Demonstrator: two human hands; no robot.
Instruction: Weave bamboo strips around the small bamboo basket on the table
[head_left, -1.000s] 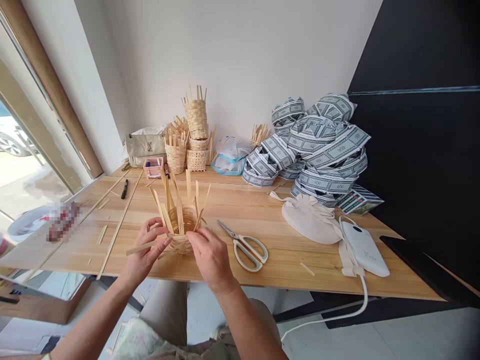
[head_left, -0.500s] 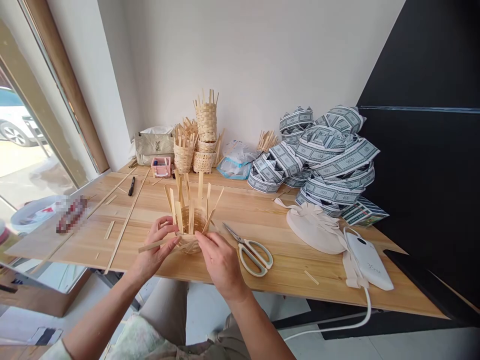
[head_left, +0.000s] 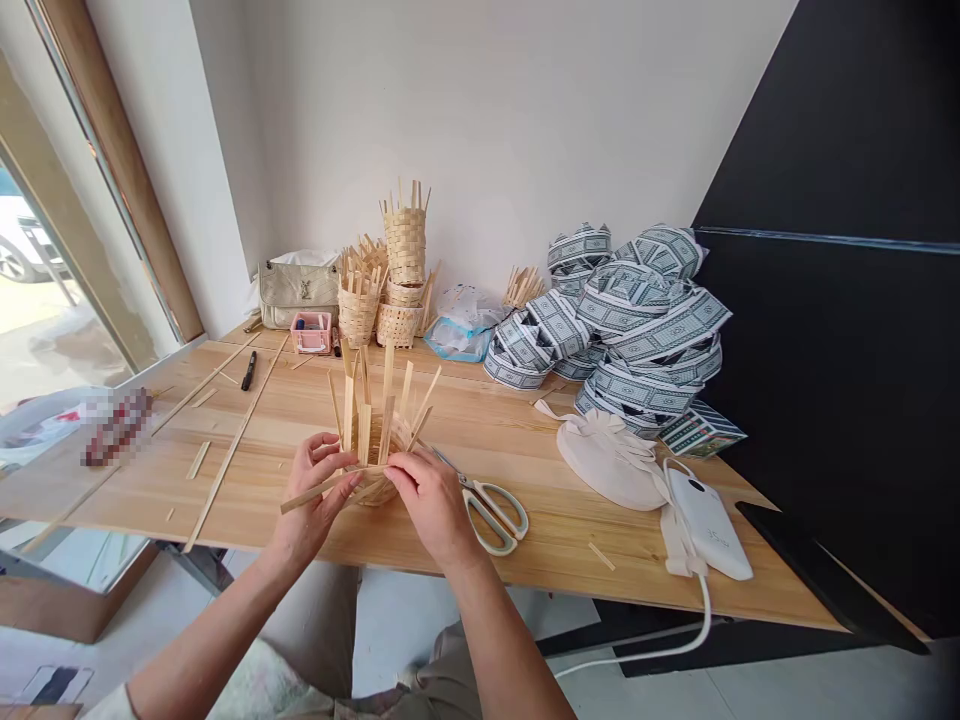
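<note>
The left hand (head_left: 316, 488) is curling around the near left side of a half-woven bamboo basket (head_left: 377, 488), gripping a loose bamboo strip (head_left: 306, 499) that is running out past the fingers toward the near left. The right hand (head_left: 433, 505) is closing over the basket's near right side, with its fingers pressing the end of that strip against the upright bamboo strips (head_left: 366, 405), which are fanning up and out from the woven base. The basket is sitting between both hands just above the near edge of the wooden table (head_left: 570, 550), and it looks to be held off the surface, though that's hard to tell from here.

Just right of the right hand, a pair of scissors (head_left: 491, 515) is lying with its blades pointing at the basket. Long bamboo strips (head_left: 229, 450) and a black marker (head_left: 248, 371) are lying toward the left. At the far edge, finished-looking baskets (head_left: 405, 245) are standing beside a pink box (head_left: 310, 333) and a beige handbag (head_left: 298, 295). Over on the right, a big pile of patterned bands (head_left: 637, 330) is rising, and a white power bank (head_left: 707, 523) is lying near the edge, trailing its cable (head_left: 705, 620).
</note>
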